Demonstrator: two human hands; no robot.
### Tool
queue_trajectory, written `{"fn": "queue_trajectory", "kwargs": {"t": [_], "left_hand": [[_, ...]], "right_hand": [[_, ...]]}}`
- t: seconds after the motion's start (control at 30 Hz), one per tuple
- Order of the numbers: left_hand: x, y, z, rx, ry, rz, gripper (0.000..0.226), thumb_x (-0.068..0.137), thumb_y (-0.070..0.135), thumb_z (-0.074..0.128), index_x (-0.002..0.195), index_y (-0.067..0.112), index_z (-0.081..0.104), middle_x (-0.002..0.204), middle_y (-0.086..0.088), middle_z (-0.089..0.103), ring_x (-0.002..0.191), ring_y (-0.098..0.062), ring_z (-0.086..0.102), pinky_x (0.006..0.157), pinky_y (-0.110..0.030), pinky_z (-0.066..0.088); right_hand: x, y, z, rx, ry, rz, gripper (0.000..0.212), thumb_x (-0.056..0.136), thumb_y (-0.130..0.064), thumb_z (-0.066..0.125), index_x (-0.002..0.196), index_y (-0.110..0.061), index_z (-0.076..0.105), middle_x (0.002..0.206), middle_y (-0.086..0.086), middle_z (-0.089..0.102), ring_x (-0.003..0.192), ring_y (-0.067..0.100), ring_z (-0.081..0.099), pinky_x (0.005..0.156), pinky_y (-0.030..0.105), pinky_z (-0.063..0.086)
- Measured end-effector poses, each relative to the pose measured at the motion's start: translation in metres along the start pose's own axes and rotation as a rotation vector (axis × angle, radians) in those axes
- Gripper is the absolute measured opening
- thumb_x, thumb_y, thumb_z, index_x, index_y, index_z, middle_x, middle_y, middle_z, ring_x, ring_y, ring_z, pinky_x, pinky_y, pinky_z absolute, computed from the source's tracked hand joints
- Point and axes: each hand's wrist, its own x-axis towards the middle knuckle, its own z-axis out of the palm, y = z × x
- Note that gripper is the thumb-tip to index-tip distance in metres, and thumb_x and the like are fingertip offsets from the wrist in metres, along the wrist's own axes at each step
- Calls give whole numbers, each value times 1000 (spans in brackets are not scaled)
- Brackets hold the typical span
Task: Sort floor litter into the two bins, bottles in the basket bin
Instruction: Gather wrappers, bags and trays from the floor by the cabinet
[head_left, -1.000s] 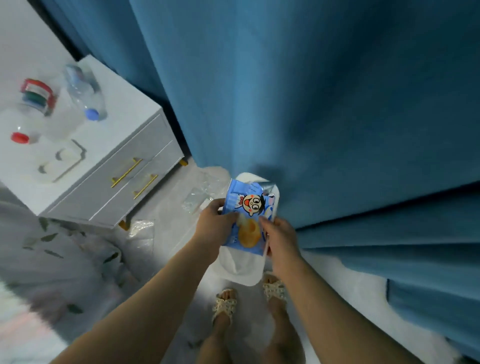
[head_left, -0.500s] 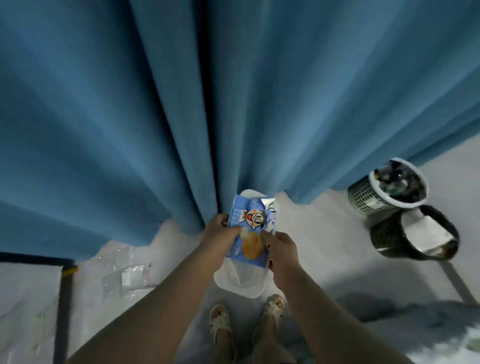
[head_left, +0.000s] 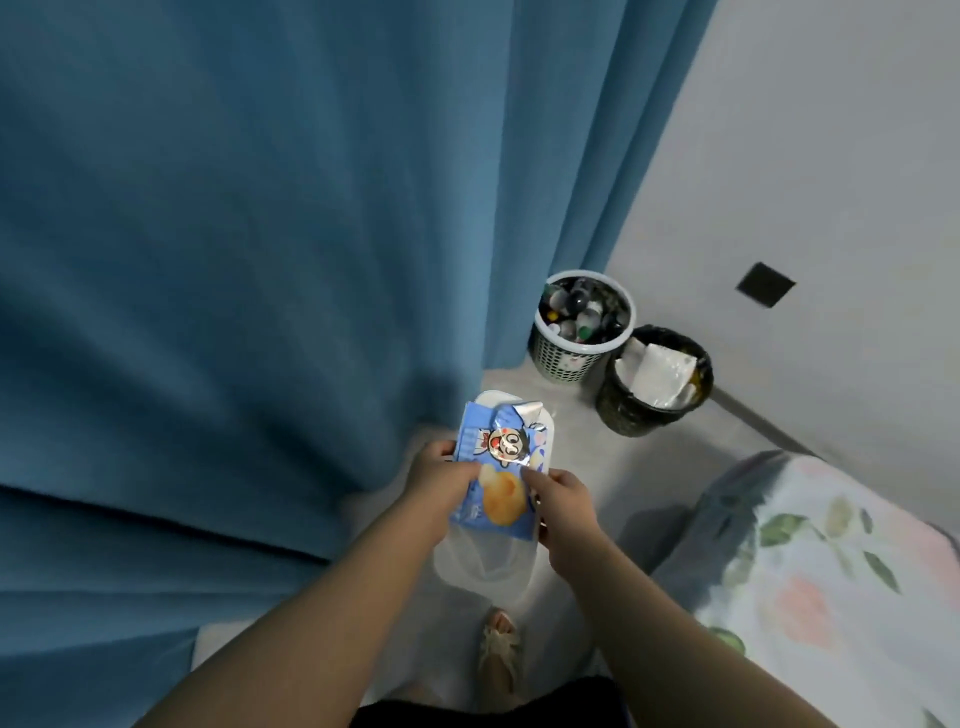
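I hold a blue snack wrapper (head_left: 498, 467) with a cartoon face, lying on top of a clear plastic tray (head_left: 483, 564). My left hand (head_left: 441, 480) grips their left edge. My right hand (head_left: 558, 501) grips the right edge. Ahead to the right stand two bins on the floor. The white basket bin (head_left: 558, 361) holds several bottles. Beside it the black bin (head_left: 631, 410) holds white paper and plastic litter.
A blue curtain (head_left: 260, 234) hangs across the left and centre, reaching the floor. A bed with a floral cover (head_left: 831, 561) fills the lower right. The grey wall (head_left: 831, 156) has a dark socket (head_left: 766, 283). My sandalled foot (head_left: 501, 654) shows below.
The view has swung right: the white cabinet and floor litter left the frame, and both bins and the bed came into view, nearer now. My hands keep the same hold on wrapper and tray.
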Motion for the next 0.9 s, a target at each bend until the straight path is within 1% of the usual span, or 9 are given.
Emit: {"fn": "queue_trajectory", "kwargs": {"t": [0.13,0.23,0.3,0.4,0.47,0.53,0.63,0.77,0.9], "left_hand": [[18,22,54,70,-84,20,17,82,-5,57,82,12,59,72,-2,61,70,-24,59,75,-32,50],[31,40,87,113,-148,27,16,83,-4,58,84,13,58,70,-1,60,62,-15,57,59,-23,47],[44,50,107,139,-184,14,18,83,-2,59,78,15,56,74,-4,61,63,-17,58,60,-24,48],[70,72,134,169,-242,-20,22,84,-1,59,73,18,55,75,-5,63,77,-27,62,78,-39,53],[94,91,152,197,-270,-21,23,84,-1,59,72,19,55,77,-6,64,81,-29,63,83,-43,53],[120,112,167,230,-298,-15,21,84,1,59,74,20,55,86,-11,66,87,-31,65,87,-45,54],[158,149,190,298,-339,-8,19,83,5,61,78,22,55,98,-13,68,93,-33,67,87,-48,54],[201,189,225,369,-405,-5,20,84,3,60,78,22,56,96,-11,66,91,-31,66,88,-47,54],[229,213,264,463,-460,-4,14,85,5,61,94,15,58,92,-8,65,88,-29,64,84,-43,54]], "right_hand": [[22,-29,-40,78,78,-29,8,90,-11,58,89,-4,55,79,8,63,69,21,61,62,30,52],[36,-45,-63,134,139,-20,10,90,-12,59,83,-9,53,77,6,62,65,17,59,51,24,45],[48,-57,-74,160,170,-18,10,90,-13,59,84,-8,53,74,6,61,61,16,58,44,19,42],[72,-81,-84,188,196,-11,10,91,-14,58,86,-8,53,75,4,61,63,15,59,48,21,41],[94,-101,-87,209,216,-6,9,91,-15,58,88,-8,53,75,3,60,64,14,58,51,22,41],[117,-123,-88,230,229,-3,9,91,-16,58,88,-9,54,78,4,62,67,16,60,53,24,43],[151,-158,-84,274,260,3,9,91,-15,58,85,-11,54,79,4,62,67,16,60,54,24,44],[190,-195,-87,336,318,9,8,90,-16,60,90,-8,56,86,8,65,72,19,62,59,27,49],[224,-217,-103,413,360,32,7,90,-15,60,88,-10,55,87,7,66,76,18,63,61,29,51]]}}
